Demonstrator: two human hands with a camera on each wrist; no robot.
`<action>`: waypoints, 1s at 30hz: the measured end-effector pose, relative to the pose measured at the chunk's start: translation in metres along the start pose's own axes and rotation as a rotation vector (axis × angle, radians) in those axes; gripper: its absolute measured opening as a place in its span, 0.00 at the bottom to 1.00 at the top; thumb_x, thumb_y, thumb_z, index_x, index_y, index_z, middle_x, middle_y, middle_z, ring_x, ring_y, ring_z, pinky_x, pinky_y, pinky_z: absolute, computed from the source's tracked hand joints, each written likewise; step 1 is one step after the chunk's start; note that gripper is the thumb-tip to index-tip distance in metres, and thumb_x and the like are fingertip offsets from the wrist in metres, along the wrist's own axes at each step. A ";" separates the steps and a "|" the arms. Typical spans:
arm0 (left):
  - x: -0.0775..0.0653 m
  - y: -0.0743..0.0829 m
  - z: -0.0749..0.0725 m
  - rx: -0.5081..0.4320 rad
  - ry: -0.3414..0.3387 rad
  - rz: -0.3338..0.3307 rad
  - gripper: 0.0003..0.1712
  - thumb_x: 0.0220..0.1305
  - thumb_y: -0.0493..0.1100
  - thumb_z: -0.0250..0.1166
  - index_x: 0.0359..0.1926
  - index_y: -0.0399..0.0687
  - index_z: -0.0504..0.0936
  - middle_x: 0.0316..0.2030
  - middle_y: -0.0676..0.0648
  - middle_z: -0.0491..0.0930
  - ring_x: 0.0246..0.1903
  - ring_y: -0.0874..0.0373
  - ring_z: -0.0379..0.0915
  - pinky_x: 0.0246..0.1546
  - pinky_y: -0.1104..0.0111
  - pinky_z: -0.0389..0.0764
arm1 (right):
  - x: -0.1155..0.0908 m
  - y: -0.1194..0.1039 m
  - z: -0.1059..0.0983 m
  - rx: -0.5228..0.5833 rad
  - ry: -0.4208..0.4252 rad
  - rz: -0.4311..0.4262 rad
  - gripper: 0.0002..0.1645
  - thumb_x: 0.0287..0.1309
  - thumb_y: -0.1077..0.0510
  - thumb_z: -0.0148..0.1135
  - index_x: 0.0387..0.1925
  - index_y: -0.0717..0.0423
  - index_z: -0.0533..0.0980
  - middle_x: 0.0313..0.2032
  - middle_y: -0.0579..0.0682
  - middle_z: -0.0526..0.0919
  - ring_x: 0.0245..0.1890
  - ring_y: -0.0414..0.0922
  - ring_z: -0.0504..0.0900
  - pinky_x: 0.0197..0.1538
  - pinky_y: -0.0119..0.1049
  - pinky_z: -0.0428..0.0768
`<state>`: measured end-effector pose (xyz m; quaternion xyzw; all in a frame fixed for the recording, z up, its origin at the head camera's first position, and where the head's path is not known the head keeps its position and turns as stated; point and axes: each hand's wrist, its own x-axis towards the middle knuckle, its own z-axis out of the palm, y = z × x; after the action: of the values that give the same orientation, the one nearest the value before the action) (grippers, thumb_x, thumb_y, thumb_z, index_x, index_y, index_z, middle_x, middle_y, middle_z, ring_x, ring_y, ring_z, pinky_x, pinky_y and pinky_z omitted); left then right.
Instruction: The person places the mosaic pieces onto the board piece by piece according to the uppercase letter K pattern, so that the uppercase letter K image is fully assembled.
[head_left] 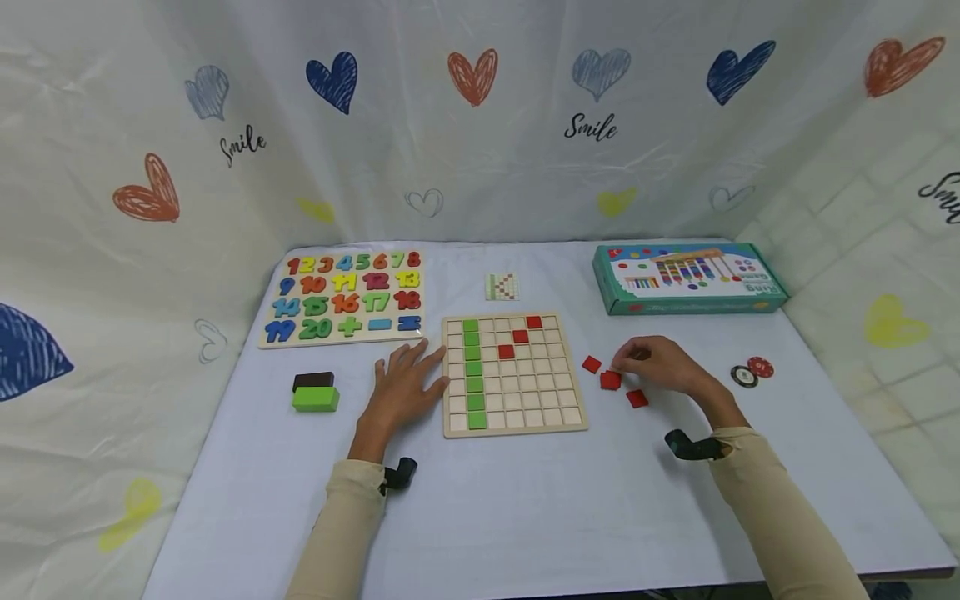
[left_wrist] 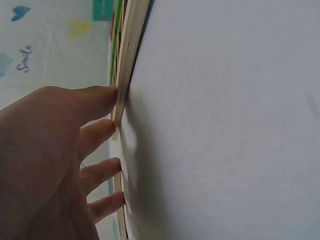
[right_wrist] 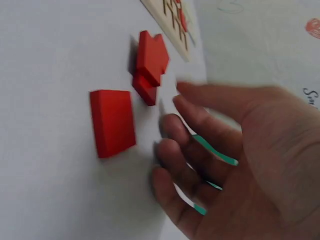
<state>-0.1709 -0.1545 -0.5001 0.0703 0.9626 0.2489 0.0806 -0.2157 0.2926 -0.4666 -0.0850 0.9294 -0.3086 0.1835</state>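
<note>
A wooden grid board (head_left: 540, 392) lies mid-table, with a column of green tiles (head_left: 474, 367) and a diagonal of three red tiles (head_left: 521, 337) set in it. Spread along its left edge is my left hand (head_left: 405, 387); thumb and index finger (left_wrist: 97, 137) touch the wooden rim in the left wrist view. To the board's right, loose red tiles (head_left: 611, 381) lie on the cloth, some overlapping in the right wrist view. My right hand (head_left: 663, 364) hovers just beside them, fingers loosely bent, no tile visible between thumb and index finger. One red tile (right_wrist: 114, 122) lies nearest the wrist camera.
A number puzzle board (head_left: 345, 296) stands behind my left hand, with green (head_left: 315, 400) and dark (head_left: 313, 380) blocks in front of it. A small pattern card (head_left: 502, 287) lies behind the grid. At back right are a teal box (head_left: 690, 279) and two round chips (head_left: 744, 377).
</note>
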 end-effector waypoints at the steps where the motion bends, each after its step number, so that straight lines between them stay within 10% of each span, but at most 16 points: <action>1: 0.000 0.000 0.000 0.002 -0.004 -0.002 0.36 0.77 0.58 0.62 0.81 0.62 0.67 0.83 0.46 0.55 0.83 0.41 0.42 0.77 0.30 0.41 | -0.001 0.000 0.001 0.002 -0.014 -0.012 0.20 0.68 0.49 0.72 0.53 0.57 0.83 0.48 0.55 0.84 0.50 0.53 0.78 0.49 0.41 0.79; 18: -0.001 0.000 0.001 -0.009 0.002 0.008 0.36 0.77 0.57 0.63 0.81 0.61 0.68 0.83 0.45 0.56 0.83 0.40 0.43 0.77 0.29 0.41 | -0.005 -0.013 0.000 -0.029 0.005 -0.046 0.21 0.62 0.49 0.78 0.50 0.56 0.81 0.44 0.52 0.83 0.44 0.50 0.79 0.41 0.40 0.80; 30: 0.001 -0.001 0.000 -0.004 -0.005 0.003 0.36 0.77 0.58 0.63 0.81 0.62 0.67 0.83 0.46 0.56 0.83 0.41 0.42 0.77 0.30 0.41 | 0.030 -0.095 0.035 -0.027 0.035 -0.264 0.19 0.61 0.52 0.79 0.48 0.56 0.83 0.42 0.51 0.83 0.41 0.48 0.78 0.38 0.39 0.79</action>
<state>-0.1717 -0.1554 -0.5005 0.0723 0.9618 0.2507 0.0828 -0.2249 0.1896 -0.4439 -0.2036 0.9174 -0.3188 0.1240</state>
